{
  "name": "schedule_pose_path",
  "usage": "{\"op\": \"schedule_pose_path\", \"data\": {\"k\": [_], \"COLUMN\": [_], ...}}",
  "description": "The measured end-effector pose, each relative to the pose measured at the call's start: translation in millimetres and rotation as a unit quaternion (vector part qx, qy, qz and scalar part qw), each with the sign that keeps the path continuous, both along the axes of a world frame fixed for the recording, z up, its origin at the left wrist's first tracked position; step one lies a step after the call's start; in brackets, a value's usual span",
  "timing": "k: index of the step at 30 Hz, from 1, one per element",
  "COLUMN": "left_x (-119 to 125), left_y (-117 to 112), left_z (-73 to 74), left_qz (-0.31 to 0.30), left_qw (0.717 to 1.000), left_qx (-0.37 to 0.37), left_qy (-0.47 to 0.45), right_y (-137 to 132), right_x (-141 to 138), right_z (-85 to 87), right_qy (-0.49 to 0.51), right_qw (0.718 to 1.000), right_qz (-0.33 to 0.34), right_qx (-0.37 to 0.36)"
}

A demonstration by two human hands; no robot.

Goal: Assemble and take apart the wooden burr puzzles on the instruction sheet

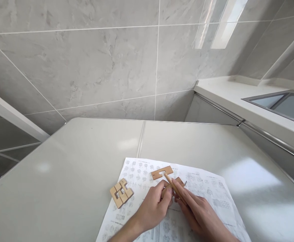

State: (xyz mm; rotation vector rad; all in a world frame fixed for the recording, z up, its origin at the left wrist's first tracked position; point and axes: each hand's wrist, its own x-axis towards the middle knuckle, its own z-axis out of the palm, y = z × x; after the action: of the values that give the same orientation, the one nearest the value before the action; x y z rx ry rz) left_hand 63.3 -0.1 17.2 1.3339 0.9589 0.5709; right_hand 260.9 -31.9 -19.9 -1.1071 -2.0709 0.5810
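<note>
My left hand (155, 203) is closed, thumb and fingers pinching a wooden puzzle piece that is mostly hidden. My right hand (198, 206) grips a long, slim wooden puzzle piece (171, 182) between thumb and fingers, its tip pointing away from me. The two hands meet over the printed sheet. Behind the right fingers shows the end of another wooden piece (180, 182), with a small grey bit beside it; which hand holds it I cannot tell. Just beyond my hands lies a flat, notched wooden piece (157, 174). To the left sits a cluster of interlocked wooden blocks (120, 199).
Under my hands is a white sheet printed with small diagrams (219, 205). It lies on a pale glossy table (68, 188) with a seam across it. A grey tiled wall (106, 67) stands behind. To the right is a white counter (219, 89) with an inset sink.
</note>
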Motion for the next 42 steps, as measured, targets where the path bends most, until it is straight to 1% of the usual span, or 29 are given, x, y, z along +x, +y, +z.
{"op": "schedule_pose_path", "data": {"k": [8,13,21,27,29,32,35,37,39,42], "left_x": [0.8,0.3,0.0,-0.4,-0.7,-1.9,-4.2,-5.9,-7.1,-8.2], "left_y": [-1.6,-2.0,-0.9,-1.0,-0.5,1.9,5.5,8.0,10.2,12.5], "left_z": [-1.4,-0.7,-1.7,-1.5,-0.3,2.5,5.3,6.4,6.9,7.0], "left_qz": [0.001,-0.003,-0.005,0.003,0.02,0.07,0.126,0.153,0.167,0.168], "left_qw": [0.999,1.0,1.0,1.0,1.0,0.996,0.987,0.98,0.973,0.969], "left_qx": [0.02,0.019,0.008,0.0,0.002,0.004,-0.008,-0.019,-0.022,-0.014], "left_qy": [0.025,0.017,0.01,-0.014,-0.017,-0.046,-0.097,-0.129,-0.158,-0.179], "right_y": [-1.9,-2.3,-3.1,-2.3,-1.6,-0.6,0.1,1.2,4.0,13.4], "right_x": [0.4,2.4,3.8,3.9,3.6,4.1,5.8,7.1,7.7,5.7], "right_z": [-1.4,-2.2,-3.9,-5.0,-5.3,-7.3,-10.0,-11.4,-12.6,-13.4], "right_qy": [-0.018,-0.011,-0.004,-0.023,-0.032,-0.026,-0.018,-0.023,-0.033,-0.056], "right_qw": [1.0,1.0,0.999,0.999,0.999,1.0,0.999,0.998,0.997,0.995], "right_qz": [0.009,0.014,0.02,0.013,0.007,-0.005,-0.032,-0.055,-0.074,-0.084], "right_qx": [-0.02,-0.019,-0.046,-0.031,-0.018,0.004,-0.008,-0.016,-0.01,0.009]}}
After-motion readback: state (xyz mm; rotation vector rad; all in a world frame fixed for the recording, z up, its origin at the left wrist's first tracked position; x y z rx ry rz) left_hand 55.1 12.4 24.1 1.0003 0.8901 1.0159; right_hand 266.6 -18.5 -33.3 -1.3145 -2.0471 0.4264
